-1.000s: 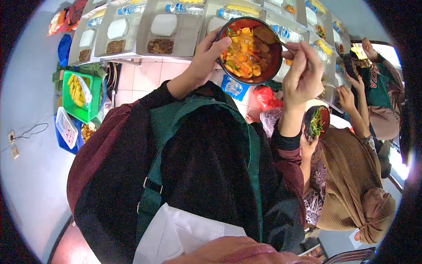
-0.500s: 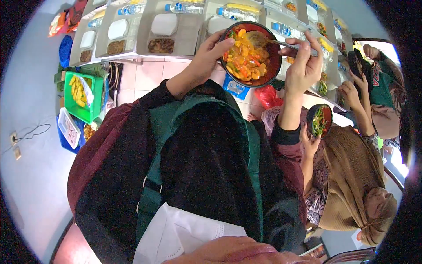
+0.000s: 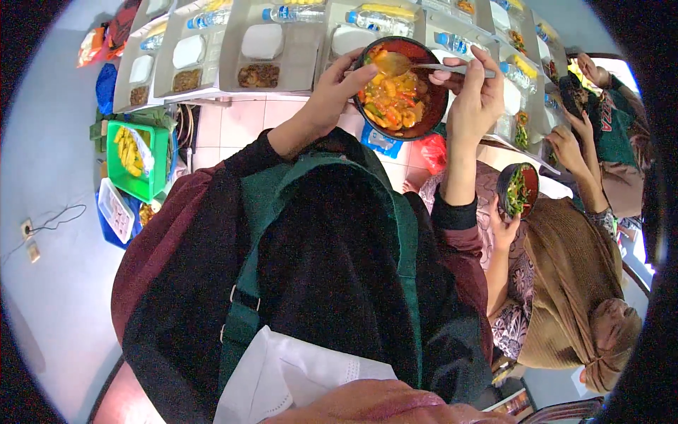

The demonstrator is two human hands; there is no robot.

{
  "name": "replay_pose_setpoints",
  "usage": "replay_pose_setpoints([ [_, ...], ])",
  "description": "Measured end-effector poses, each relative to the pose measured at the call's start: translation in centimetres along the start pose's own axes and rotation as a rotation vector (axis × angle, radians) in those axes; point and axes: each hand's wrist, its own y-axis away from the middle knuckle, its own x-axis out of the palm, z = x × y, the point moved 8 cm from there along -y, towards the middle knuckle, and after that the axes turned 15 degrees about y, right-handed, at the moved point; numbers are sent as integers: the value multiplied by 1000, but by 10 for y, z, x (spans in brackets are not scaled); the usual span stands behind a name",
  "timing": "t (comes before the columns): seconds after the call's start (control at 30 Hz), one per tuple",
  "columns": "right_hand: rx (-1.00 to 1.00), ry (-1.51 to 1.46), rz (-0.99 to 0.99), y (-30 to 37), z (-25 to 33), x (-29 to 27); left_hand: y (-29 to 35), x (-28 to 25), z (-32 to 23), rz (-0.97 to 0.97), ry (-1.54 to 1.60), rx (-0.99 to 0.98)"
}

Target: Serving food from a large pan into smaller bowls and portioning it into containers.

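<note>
My left hand [image 3: 332,95] grips the left rim of a dark bowl [image 3: 439,113], reddish inside, with its thumb over the edge. Cut vegetables in an orange-yellow sauce [image 3: 395,99] fill much of the bowl. Closed around the handle of a metal spoon [image 3: 438,67] is my right hand [image 3: 474,102], at the bowl's right side. The spoon's head rests in the far left part of the food. Beyond the bowl stand open white cardboard boxes [image 3: 296,53] holding water bottles [image 3: 293,13], white lidded tubs [image 3: 262,41] and packs of brown food [image 3: 258,75].
On my right, a co-worker in a brown head covering [image 3: 565,283] holds a dark bowl of green vegetables [image 3: 519,191]. Another person [image 3: 611,106] stands farther right. A green crate of bananas [image 3: 152,177] sits at the left, with a red plastic bag [image 3: 431,152] below the table.
My right hand has moved slightly left and the spoon's head has shifted left within the bowl. The co-worker's bowl has moved slightly right.
</note>
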Motion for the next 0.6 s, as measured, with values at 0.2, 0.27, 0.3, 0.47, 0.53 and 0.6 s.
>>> replay_pose_setpoints([
  [0.2, 243, -215, 32, 0, -46, -9, -1, -1, -1, 44, 18, 21],
  [0.27, 277, -197, -6, -1, -48, -19, -1, -2, -1, 25, 40, 10],
  [0.3, 276, -196, -4, -2, -46, -23, -1, -3, -1, 9, 61, -4],
  [0.47, 42, -133, -157, -6, -4, -51, 1, 6, -8, 51, 124, -6],
  [0.53, -78, -70, -189, -2, 17, -55, 1, 7, -8, 64, 169, -1],
  [0.6, -63, -58, -185, 2, 24, -55, -1, 7, -8, 78, 174, 9],
])
